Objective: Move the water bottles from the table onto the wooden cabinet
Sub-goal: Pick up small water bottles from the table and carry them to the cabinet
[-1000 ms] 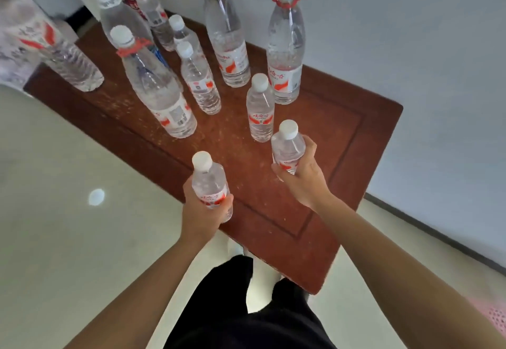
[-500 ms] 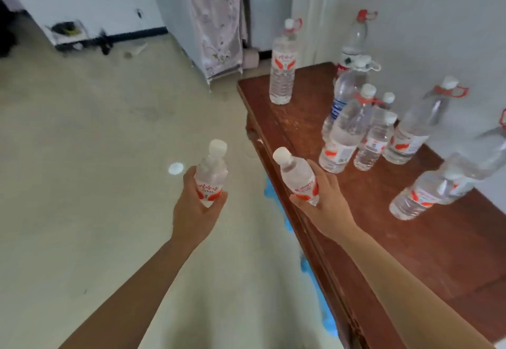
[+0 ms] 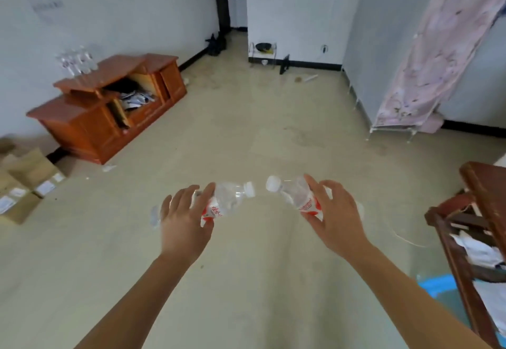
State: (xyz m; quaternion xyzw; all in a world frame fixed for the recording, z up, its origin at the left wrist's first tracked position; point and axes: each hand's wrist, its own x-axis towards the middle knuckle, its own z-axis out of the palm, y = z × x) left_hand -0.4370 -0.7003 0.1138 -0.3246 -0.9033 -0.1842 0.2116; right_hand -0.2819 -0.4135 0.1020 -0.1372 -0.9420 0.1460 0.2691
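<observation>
Left hand [image 3: 186, 220] grips left bottle [image 3: 227, 200], right hand [image 3: 336, 217] grips right bottle [image 3: 295, 192] — both sideways over the floor [image 3: 246, 143]. The cabinet [image 3: 109, 107] holds papers [image 3: 137, 99] in its open bay; more bottles [image 3: 76, 61] stand at its top's back edge. Earlier the held pair were upright beside the table [image 3: 482, 181] — now clear of it.

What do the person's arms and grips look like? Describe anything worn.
The left forearm and right forearm are bare to the frame's edge: no sleeves, watch or bracelet show. The left grip and right grip are ungloved, with no rings visible.
</observation>
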